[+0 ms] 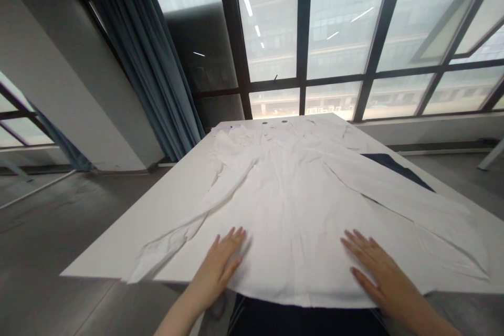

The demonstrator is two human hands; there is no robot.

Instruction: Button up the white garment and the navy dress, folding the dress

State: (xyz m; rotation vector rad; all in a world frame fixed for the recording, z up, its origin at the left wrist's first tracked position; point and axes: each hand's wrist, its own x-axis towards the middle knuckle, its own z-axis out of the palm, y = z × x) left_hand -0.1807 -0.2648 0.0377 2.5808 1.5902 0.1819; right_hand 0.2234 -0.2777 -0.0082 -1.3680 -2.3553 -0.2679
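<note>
Left hand and right hand flat on one white long-sleeved shirt, fingers spread, released, nothing gripped, pressing near hem down. Shirt laid out on white surface, hem overhanging near edge, left sleeve and right sleeve angled outward. One dark navy cloth partly under right sleeve.

A shirt lies spread on a table, with windows behind it and a curtain at upper left.
</note>
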